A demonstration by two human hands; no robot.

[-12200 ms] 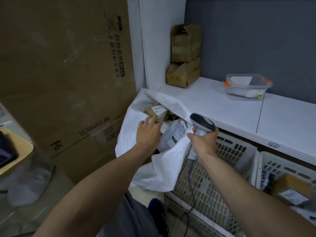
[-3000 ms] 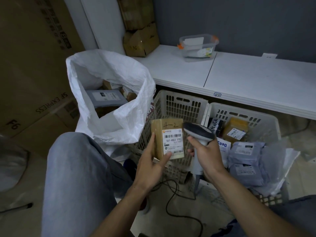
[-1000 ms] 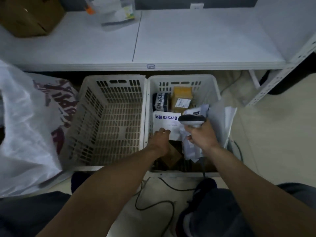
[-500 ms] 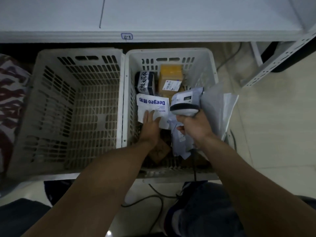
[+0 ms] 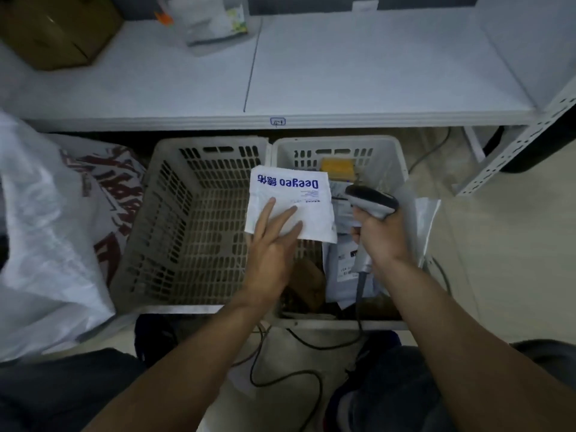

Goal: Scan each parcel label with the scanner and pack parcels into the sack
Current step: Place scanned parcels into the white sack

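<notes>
Where the white shelf (image 5: 374, 73) overhangs the floor, two slotted baskets stand side by side with their walls touching. A cardboard box (image 5: 53, 29) and a clear plastic tub (image 5: 212, 23) sit on the shelf at its far left. The white sack (image 5: 37, 229) stands left of the baskets; its contents cannot be seen from this view. The left basket (image 5: 174, 213) shows only its slotted floor. The right basket (image 5: 402, 157) contains a yellow-brown box (image 5: 338, 168) against the far wall, grey mailers (image 5: 346, 269) with labels, and a brown parcel (image 5: 307, 282) near the front wall. The white parcel (image 5: 299, 194), printed with blue lettering, is held above the wall shared by the two baskets. The left hand (image 5: 271, 254) holds it with fingers spread nearly straight across the upper face; the thumb is hidden beneath. The right hand (image 5: 383, 235) grips the scanner (image 5: 371, 201) by its handle, all fingers wrapped around it, the head just beside the parcel's right edge. The scanner cable (image 5: 280, 378) loops on the floor.
</notes>
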